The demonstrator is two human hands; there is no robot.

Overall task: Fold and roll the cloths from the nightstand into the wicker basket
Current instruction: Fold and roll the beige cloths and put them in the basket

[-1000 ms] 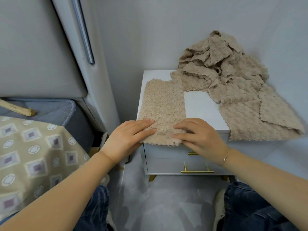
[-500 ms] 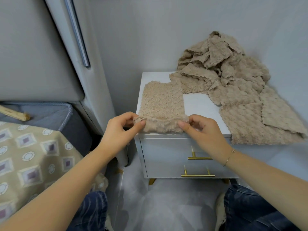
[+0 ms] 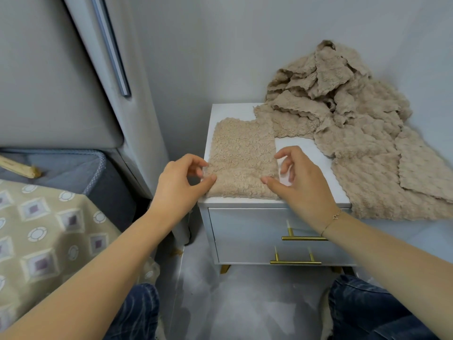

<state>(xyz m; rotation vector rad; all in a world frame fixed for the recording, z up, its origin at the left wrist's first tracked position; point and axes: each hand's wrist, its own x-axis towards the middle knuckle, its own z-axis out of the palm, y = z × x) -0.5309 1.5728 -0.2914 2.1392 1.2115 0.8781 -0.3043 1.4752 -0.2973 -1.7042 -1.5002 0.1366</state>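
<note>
Nearest, at the bottom of the frame, two bare forearms reach up over denim-clad knees (image 3: 367,312). Just above the centre, the left hand (image 3: 180,186) pinches the left side of a beige folded cloth (image 3: 241,155) between thumb and curled fingers, and the right hand (image 3: 300,179) holds its right side, thumb on the fabric and fingers curled above it (a thin bracelet (image 3: 332,220) circles that wrist). This cloth is nubbly and fleecy, a narrow strip lying on the left part of the white nightstand (image 3: 247,223), its near end doubled over into a thick fold at the front edge. Farther back, toward the upper right, a heap of matching cloths (image 3: 350,119) sprawls from the nightstand's rear corner outward, some crumpled, some flat with scalloped edges
</note>
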